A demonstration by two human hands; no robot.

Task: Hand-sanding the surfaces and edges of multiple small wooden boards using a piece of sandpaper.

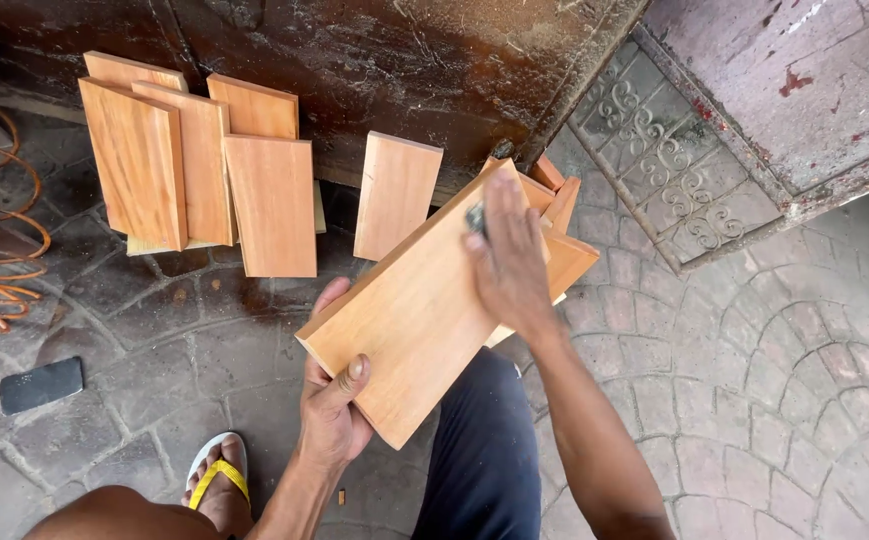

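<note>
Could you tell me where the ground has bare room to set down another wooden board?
Bare grey patterned paving lies right of the right hand. It is crowded by the dark wall, where orange-brown wooden boards lean overlapping.

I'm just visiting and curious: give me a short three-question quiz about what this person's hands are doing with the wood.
1. True or false: the left hand grips the near end of the wooden board.
2. What does the right hand press against the board? A) a small dark sanding piece B) a hammer C) a paintbrush
3. Fill in: several other boards lean against the dark ____ behind.

Key:
1. True; the thumb lies on the board's top face.
2. A; only a bit of it shows under the fingertips.
3. wall; the leaning boards stand to the left on the paved ground, near a flat dark block and a foot in a yellow-strapped sandal.
</note>
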